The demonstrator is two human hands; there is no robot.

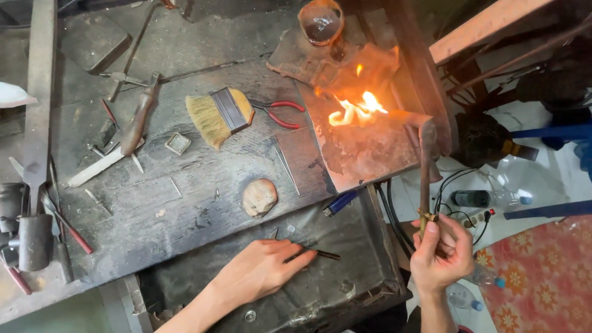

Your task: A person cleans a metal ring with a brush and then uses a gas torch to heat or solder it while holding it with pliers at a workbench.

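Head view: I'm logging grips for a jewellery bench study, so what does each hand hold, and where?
Right hand grips the blowtorch at its brass valve end. Left hand pinches a thin dark rod near one end.

— What is shown of the room?
— A dark, scarred wooden workbench (185,203) is seen from above, lit warmly at its right end.
— And beyond it?
— A pale tiled floor (542,179), a red patterned rug (542,277) and black cables (456,185) are seen.
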